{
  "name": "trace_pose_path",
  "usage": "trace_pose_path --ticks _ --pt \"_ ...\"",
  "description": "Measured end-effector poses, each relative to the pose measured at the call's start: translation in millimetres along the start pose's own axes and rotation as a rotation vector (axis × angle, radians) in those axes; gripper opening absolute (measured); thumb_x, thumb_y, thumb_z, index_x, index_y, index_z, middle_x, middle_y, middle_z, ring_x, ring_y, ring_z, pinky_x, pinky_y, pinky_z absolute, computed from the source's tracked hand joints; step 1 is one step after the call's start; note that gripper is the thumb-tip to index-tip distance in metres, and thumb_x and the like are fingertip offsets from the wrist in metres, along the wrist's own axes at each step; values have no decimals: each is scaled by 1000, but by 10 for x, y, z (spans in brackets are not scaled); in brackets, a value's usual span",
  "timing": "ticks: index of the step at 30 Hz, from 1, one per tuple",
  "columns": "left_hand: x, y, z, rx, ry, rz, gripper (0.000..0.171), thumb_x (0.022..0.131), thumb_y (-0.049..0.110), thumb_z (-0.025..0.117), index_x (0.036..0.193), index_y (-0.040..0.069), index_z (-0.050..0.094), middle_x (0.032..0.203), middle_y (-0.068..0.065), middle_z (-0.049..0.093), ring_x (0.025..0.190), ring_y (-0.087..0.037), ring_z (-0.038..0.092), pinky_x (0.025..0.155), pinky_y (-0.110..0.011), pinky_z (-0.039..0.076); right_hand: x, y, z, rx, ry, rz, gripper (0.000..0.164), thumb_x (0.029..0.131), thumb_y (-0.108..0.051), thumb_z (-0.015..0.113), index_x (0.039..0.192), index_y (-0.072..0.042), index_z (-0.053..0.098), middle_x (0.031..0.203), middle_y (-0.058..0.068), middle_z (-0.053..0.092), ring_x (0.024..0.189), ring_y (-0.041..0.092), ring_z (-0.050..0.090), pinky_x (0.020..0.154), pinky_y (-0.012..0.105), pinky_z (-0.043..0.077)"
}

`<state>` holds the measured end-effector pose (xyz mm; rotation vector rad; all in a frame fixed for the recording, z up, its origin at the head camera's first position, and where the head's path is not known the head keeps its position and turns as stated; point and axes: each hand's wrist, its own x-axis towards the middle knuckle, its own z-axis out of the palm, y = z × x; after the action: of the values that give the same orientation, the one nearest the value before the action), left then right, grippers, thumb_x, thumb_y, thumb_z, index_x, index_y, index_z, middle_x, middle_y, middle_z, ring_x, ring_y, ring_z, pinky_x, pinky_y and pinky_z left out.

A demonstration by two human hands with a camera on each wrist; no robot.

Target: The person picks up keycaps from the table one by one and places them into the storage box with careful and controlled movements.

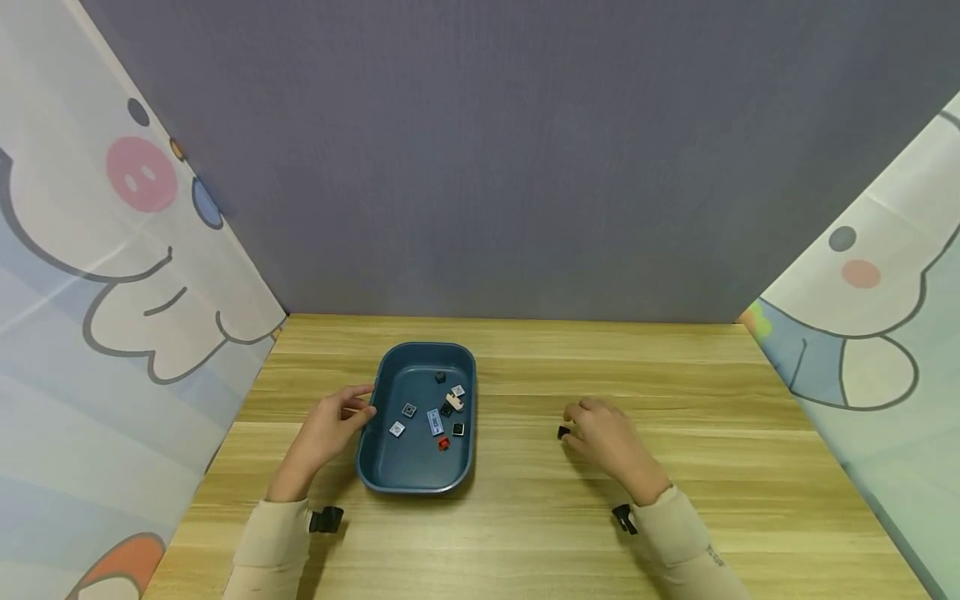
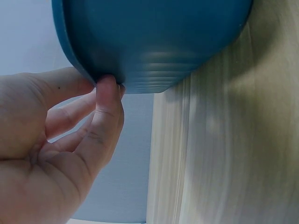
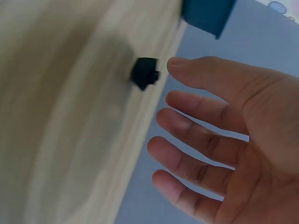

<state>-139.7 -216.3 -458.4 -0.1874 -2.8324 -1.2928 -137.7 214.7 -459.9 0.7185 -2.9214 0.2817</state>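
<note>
My left hand (image 1: 324, 429) pinches the left rim of a dark blue tray (image 1: 397, 465), thumb and fingertips meeting at its edge in the left wrist view. Several small building bricks lie in the tray, among them a red brick (image 1: 444, 444), a light blue tile (image 1: 435, 422) and a white brick (image 1: 397, 428). On the table to the right sits a small black brick (image 3: 145, 73) with a stud. My right hand (image 1: 606, 437) is beside it, fingers spread and slightly bent, thumb tip close to the brick but apart from it in the right wrist view.
Both hands work over a wooden table (image 1: 525, 533). A grey panel (image 1: 510, 167) stands along its back edge, and cartoon-printed sheets (image 1: 847, 325) rise at the left and right. A black wrist mount (image 1: 326, 520) shows at each sleeve.
</note>
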Motion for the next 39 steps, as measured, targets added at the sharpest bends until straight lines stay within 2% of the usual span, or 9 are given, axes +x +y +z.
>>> trace_pose_path --ticks 8,18,23,31,39 --pt "-3 -15 8 -10 1 0 39 98 11 66 135 0 60 105 -18 69 91 -33 69 77 -46 57 -46 60 133 -5 -74 76 23 81 -22 85 97 -9 73 88 2 63 79 24 62 63 39 55" --pt "-18 -11 0 -12 2 -12 39 98 13 67 135 2 60 107 -17 69 91 -32 68 76 -45 57 -49 87 191 0 -93 91 21 84 -21 81 98 -8 72 88 2 62 79 24 62 65 42 55" --pt "-21 -20 4 -12 6 -3 39 98 13 67 135 1 61 106 -18 69 90 -32 69 76 -45 57 -51 82 197 3 -82 86 20 84 -20 81 98 -9 72 86 1 61 78 22 61 64 42 54" --pt "-16 -20 10 -7 15 1 39 97 11 68 134 0 61 104 -17 69 89 -33 69 75 -45 57 -58 64 176 13 -49 55 21 84 -17 83 99 -7 72 86 2 62 75 21 60 60 36 52" --pt "-10 -1 2 -6 6 -9 39 98 11 67 135 1 61 105 -18 69 91 -34 69 76 -46 57 83 -31 69 15 6 11 23 83 -18 84 100 -7 73 89 3 65 76 20 62 63 34 54"
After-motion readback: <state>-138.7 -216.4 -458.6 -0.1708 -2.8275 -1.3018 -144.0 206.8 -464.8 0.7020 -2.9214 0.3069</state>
